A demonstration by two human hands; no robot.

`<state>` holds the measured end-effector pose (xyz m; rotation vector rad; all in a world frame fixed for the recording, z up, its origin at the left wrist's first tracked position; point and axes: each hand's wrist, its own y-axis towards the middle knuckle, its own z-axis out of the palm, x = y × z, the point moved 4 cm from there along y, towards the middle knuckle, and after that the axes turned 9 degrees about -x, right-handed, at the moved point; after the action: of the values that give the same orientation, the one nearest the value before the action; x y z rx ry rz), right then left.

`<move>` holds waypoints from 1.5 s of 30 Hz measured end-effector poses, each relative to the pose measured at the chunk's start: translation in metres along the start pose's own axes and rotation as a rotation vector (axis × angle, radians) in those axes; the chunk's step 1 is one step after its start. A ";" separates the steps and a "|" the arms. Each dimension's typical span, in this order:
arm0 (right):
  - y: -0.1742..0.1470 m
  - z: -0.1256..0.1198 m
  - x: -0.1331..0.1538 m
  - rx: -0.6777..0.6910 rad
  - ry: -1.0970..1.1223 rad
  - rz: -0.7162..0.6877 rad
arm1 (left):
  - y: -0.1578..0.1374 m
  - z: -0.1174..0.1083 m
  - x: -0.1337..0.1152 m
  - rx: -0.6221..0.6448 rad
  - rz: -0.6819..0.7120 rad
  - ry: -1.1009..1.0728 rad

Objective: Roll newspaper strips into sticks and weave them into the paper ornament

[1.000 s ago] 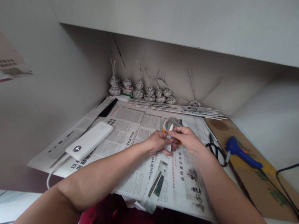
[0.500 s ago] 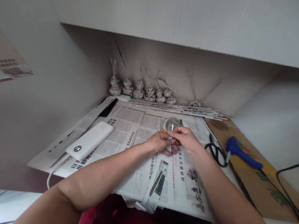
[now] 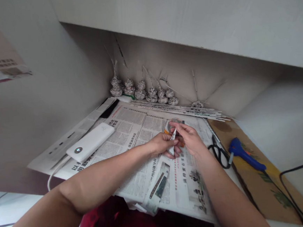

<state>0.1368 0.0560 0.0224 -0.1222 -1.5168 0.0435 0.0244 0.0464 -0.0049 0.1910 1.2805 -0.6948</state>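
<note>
Over the newspaper-covered table, a narrow strip of newspaper point(image 3: 172, 144) rises to a point between my hands. My left hand point(image 3: 162, 144) is closed, with thumb and fingers pinching the strip near its lower part. At its pointed upper end, my right hand point(image 3: 189, 135) has thumb and forefinger closed on the paper; its other fingers are partly hidden behind. Beneath the hands lies a flat item with orange and grey print point(image 3: 167, 128), mostly covered by them.
Several gourd-shaped woven paper pieces point(image 3: 140, 90) line the back wall behind long rolled paper sticks point(image 3: 182, 110). A white power bank point(image 3: 90, 142) with a cable lies left. Black-handled scissors point(image 3: 220, 156) and a blue glue gun point(image 3: 245, 155) on cardboard point(image 3: 268, 198) sit right. An overhang point(image 3: 186, 23) juts above.
The paper strip between my hands has turned, and more of its printed face shows. My right fingers have risen slightly toward its tip. The left hand stays in place.
</note>
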 end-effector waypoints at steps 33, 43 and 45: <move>0.007 -0.007 -0.008 -0.054 -0.028 0.017 | -0.004 0.002 0.005 0.070 -0.078 0.105; 0.001 -0.006 -0.005 0.150 -0.177 0.078 | -0.003 0.000 0.002 0.072 -0.068 0.072; 0.001 -0.006 -0.007 0.126 -0.160 0.094 | -0.003 0.000 0.003 0.071 -0.064 0.073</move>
<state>0.1423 0.0562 0.0150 -0.0906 -1.6628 0.2276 0.0236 0.0431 -0.0065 0.2358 1.3373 -0.7944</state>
